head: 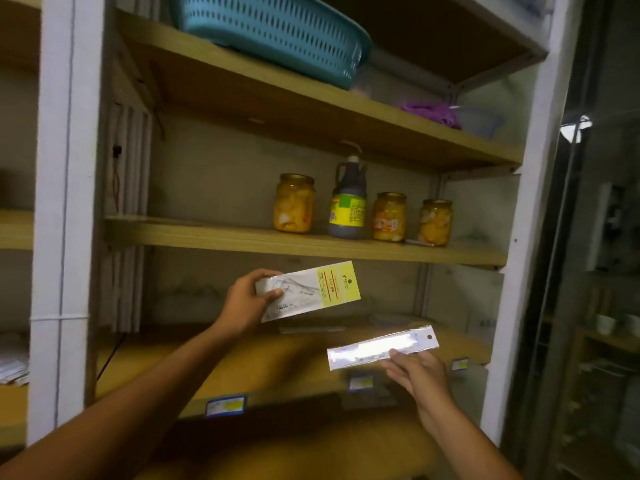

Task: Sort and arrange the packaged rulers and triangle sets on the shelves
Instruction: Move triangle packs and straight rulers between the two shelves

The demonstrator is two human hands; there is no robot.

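My left hand grips the left end of a triangle set pack, a clear sleeve with a yellow header card, held in the air above the wooden shelf. Lower right, my right hand pinches the bottom edge of a narrow clear ruler pack with a hang hole at its right end. Another flat ruler pack lies on the shelf further back, and a pale flat pack lies behind it near the right wall.
On the shelf above stand three jars of preserved fruit and a dark sauce bottle. A teal basket sits on the top shelf. White uprights frame the bay. Price labels line the shelf edge.
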